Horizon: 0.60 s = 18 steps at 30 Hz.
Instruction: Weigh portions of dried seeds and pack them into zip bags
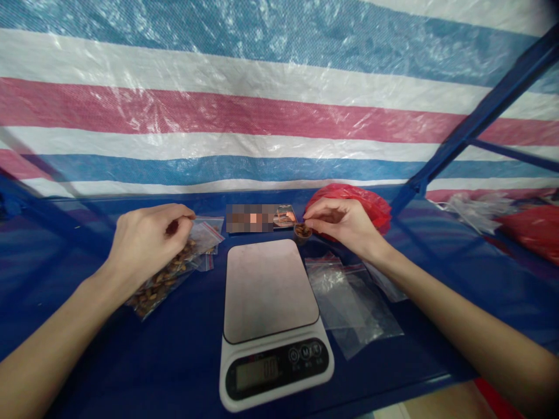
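My left hand (152,235) is closed in a pinch at the corner of a clear zip bag (208,233), over filled zip bags (158,286) of brown dried pieces. Part of these bags is hidden by the hand. My right hand (338,222) has its thumb and fingers closed on the rim of a small clear cup (303,237) holding similar brown pieces. Between my hands lies a white kitchen scale (273,291), its display reading about 0.0 and its plate bare. The cup is just beyond the scale's far right corner.
Several flat clear zip bags (349,302) lie right of the scale. A red plastic bag (371,203) sits behind my right hand. A phone (285,216) showing a picture stands behind the scale. Blue metal frame bars (476,125) and a striped sheet (244,116) bound the blue table (174,361).
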Available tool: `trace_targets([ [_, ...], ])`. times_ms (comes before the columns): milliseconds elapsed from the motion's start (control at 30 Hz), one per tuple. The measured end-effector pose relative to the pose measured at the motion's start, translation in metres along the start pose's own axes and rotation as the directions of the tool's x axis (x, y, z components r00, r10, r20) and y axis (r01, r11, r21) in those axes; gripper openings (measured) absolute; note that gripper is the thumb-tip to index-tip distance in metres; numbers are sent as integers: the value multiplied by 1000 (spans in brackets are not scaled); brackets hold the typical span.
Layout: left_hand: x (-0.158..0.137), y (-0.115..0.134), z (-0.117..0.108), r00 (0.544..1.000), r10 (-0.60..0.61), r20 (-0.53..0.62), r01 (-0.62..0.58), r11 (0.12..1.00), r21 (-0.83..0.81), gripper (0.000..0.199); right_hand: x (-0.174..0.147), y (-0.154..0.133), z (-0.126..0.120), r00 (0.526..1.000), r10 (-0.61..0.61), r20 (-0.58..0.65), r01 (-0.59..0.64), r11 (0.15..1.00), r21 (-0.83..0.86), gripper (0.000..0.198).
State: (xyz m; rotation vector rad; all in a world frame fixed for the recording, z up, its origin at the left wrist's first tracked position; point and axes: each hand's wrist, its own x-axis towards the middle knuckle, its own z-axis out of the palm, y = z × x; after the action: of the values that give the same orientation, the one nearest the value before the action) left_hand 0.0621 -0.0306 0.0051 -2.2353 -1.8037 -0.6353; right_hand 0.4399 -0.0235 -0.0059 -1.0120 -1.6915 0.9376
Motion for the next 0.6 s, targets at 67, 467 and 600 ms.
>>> trace_targets([
  [67, 0, 1, -1, 1000, -6, 0, 6, 1000, 1, 48, 0, 0, 0, 1000, -11, 1, 11, 1000, -14, 22],
  [467, 0, 0, -3, 1000, -17, -8, 17, 1000, -12, 44, -29, -41, -15, 969, -121, 215, 159, 973, -166, 19],
  [600, 1, 1, -5, 999, -38, -4, 38, 999, 7, 41, -45, -51, -14, 814, -60, 577, 183, 970, -158, 35],
])
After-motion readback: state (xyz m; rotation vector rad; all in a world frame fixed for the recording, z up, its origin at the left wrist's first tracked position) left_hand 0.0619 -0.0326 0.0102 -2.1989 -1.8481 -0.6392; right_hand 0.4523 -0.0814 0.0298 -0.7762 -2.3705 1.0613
